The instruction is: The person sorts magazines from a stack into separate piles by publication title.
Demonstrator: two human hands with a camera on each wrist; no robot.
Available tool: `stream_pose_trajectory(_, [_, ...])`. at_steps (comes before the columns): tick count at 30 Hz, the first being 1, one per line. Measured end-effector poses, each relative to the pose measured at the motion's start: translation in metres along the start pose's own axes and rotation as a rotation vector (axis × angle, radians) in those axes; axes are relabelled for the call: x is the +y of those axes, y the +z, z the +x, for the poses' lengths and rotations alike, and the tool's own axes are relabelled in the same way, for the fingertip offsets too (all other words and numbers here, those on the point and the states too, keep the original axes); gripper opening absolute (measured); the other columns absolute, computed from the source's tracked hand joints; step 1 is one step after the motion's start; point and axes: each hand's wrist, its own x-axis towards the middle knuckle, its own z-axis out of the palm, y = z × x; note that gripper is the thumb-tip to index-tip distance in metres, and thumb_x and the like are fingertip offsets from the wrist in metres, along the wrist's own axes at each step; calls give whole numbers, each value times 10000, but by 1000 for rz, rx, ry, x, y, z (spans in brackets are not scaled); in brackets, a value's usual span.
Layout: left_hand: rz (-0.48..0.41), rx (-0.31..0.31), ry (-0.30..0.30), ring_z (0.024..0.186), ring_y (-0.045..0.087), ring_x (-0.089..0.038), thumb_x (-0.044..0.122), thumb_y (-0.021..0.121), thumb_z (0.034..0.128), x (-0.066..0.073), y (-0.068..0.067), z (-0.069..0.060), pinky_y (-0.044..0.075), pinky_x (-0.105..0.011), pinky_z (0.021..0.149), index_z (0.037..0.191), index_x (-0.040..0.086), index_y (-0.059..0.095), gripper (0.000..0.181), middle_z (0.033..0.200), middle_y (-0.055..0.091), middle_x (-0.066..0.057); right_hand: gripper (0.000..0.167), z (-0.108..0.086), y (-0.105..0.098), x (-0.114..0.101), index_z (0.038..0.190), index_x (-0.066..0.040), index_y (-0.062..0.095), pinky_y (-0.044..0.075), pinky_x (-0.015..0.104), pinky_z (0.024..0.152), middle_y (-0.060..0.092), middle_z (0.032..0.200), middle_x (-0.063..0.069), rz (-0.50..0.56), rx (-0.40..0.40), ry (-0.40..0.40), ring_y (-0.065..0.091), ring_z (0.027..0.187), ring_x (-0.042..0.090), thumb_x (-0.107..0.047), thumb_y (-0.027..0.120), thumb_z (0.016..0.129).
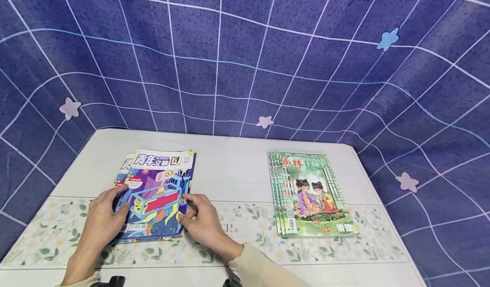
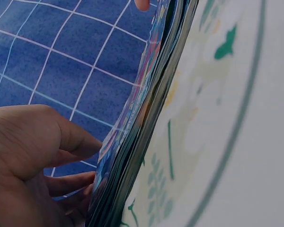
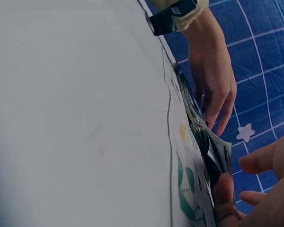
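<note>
A stack of magazines [image 1: 158,208] with a colourful purple and blue top cover lies at the left of the table, its layers slightly fanned out to the left. My left hand [image 1: 102,214] rests at the stack's left side, index finger and thumb touching the cover near the edge. In the left wrist view, the thumb and fingers of this hand [image 2: 33,161] meet the side of the stack [image 2: 132,127]. On the opposite side, my right hand [image 1: 204,221] holds the right edge between thumb and fingers. The right wrist view shows magazine edges [image 3: 222,151] bent upward beside this hand [image 3: 270,189].
A second stack of magazines [image 1: 314,193], green with two cartoon figures, lies at the right. Both stacks are on a white table [image 1: 229,172] with a floral band [image 1: 245,244]. A blue gridded curtain [image 1: 237,74] with stars hangs behind.
</note>
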Motion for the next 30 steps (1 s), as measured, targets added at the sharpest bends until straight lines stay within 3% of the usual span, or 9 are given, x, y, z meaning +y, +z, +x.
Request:
stream_pose_trajectory(3, [4, -1, -11, 1383, 411, -678, -26, 640, 1000, 1, 0, 0, 325, -779, 1120, 1503, -113, 546, 519, 1507, 470, -454, 525, -3, -5, -4, 1487, -46, 677, 493, 161, 698, 592, 1414, 75, -33, -16, 0, 554, 784, -48, -48, 810, 979])
stream_pose_trajectory(7, [13, -14, -36, 1399, 397, -677, -16, 633, 1009, 2, 0, 2, 322, -787, 1128, 1522, -106, 531, 531, 1528, 452, -450, 535, -6, -14, -9, 1502, -62, 667, 457, 173, 683, 558, 1334, 88, -36, -32, 13, 516, 793, -19, -62, 798, 983])
stream_pose_trajectory(15, [38, -20, -38, 1397, 398, -696, -8, 634, 1014, 3, -4, 2, 324, -812, 1125, 1528, -108, 522, 536, 1540, 427, -464, 552, -12, -31, -15, 1534, -67, 637, 501, 193, 730, 593, 1357, 140, -25, -48, -19, 562, 861, -1, -66, 763, 997])
stream_pose_trajectory(25, [17, 47, 131, 1347, 423, -684, -44, 686, 962, 20, 2, 1, 334, -798, 1076, 1428, -118, 614, 477, 1473, 499, -449, 583, -15, -68, -10, 1566, -69, 600, 550, 197, 749, 643, 1399, 175, -94, 2, -82, 626, 912, 47, -29, 738, 1001])
stream_pose_trajectory(30, [0, 51, 219, 1364, 429, -658, -53, 710, 957, 36, 4, 8, 339, -780, 1093, 1421, -93, 643, 470, 1487, 533, -404, 550, -13, -94, -6, 1553, -43, 608, 585, 237, 811, 671, 1401, 189, -155, 31, -130, 669, 992, 163, -10, 728, 1018])
